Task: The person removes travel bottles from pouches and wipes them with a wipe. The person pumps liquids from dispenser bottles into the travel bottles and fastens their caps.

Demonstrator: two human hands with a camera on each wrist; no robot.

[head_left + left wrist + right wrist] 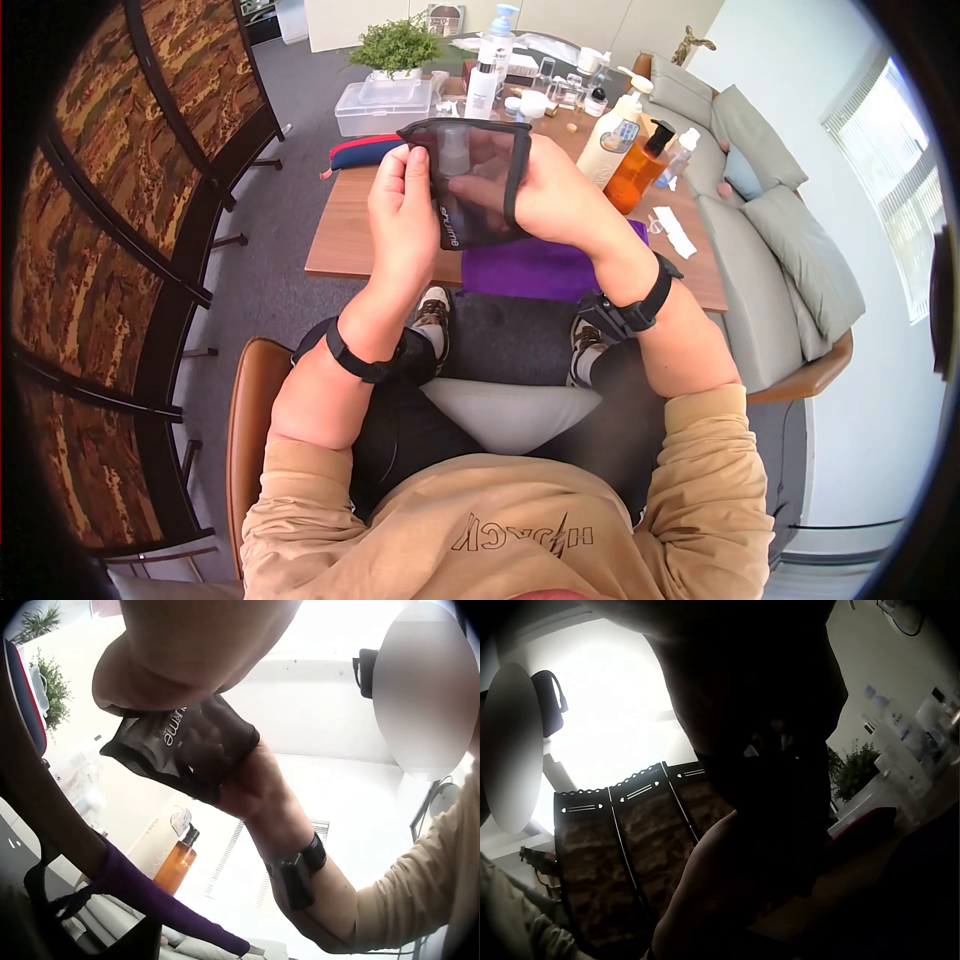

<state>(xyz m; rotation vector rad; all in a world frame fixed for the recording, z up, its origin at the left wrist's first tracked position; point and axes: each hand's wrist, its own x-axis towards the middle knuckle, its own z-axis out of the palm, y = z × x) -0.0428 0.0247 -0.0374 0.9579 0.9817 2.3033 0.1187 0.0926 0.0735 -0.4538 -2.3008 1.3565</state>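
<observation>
A black see-through mesh pouch [480,185] with white lettering and dark edging is held up over the near side of the table. My left hand [400,200] pinches its left edge, thumb on the near face. My right hand [565,195] reaches in past the right edge, and its fingers show dimly through the mesh. In the left wrist view the pouch [191,742] also covers those fingers from below; I cannot tell whether they grip anything. A greyish bottle-like shape shows through the mesh near its top. The right wrist view is mostly dark around the hands.
A purple cloth [530,268] hangs at the table's [340,235] near edge. To the right stand a cream pump bottle [610,140] and an amber pump bottle [637,172]. Further back are a clear plastic box [375,110], a plant [395,48] and several small bottles. A blue-and-red pouch [365,150] lies left.
</observation>
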